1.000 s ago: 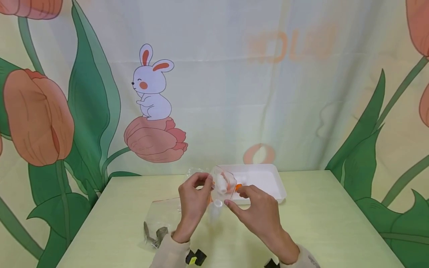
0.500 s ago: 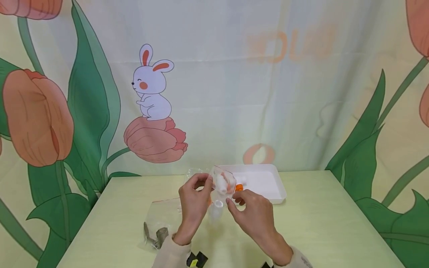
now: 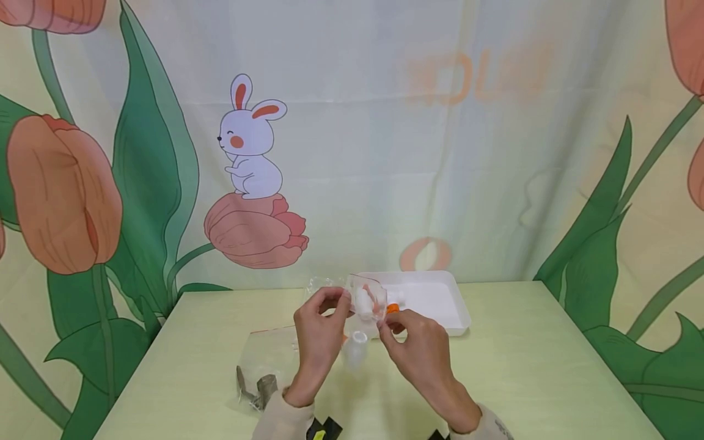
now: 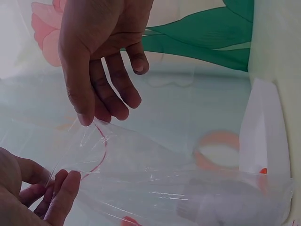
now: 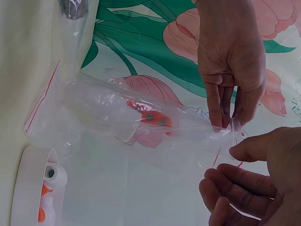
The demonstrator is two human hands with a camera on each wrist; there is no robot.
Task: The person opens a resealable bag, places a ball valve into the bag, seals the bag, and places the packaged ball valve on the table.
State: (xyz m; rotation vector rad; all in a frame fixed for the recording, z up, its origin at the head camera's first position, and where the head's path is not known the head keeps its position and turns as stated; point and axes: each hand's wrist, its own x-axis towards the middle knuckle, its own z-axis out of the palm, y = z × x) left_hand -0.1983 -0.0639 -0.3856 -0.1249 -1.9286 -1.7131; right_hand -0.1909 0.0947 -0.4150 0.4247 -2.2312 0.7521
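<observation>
My left hand [image 3: 321,327] pinches one side of the mouth of a clear zip bag [image 4: 131,150] with a red line along its edge. My right hand [image 3: 420,342] pinches the other side between thumb and fingertips. The mouth is spread between the hands and faces up in the head view. Through the film show a whitish translucent cylinder [image 4: 225,202] and an orange-red piece with dark spots [image 5: 157,122]. In the right wrist view, the bag hangs from the fingertips, with my left hand [image 5: 233,70] above my right hand [image 5: 254,179] in the picture.
A white tray [image 3: 448,305] behind the hands holds white parts and an orange piece [image 3: 393,308]. Left of the hands lies another zip bag [image 3: 264,351] with grey metal pieces [image 3: 266,388]. A printed curtain [image 3: 352,153] hangs behind the table [image 3: 528,379].
My right thumb and fingertips have come together on the bag's edge; a second ago they stood apart. The right hand shifted slightly left. My left hand has hardly moved.
</observation>
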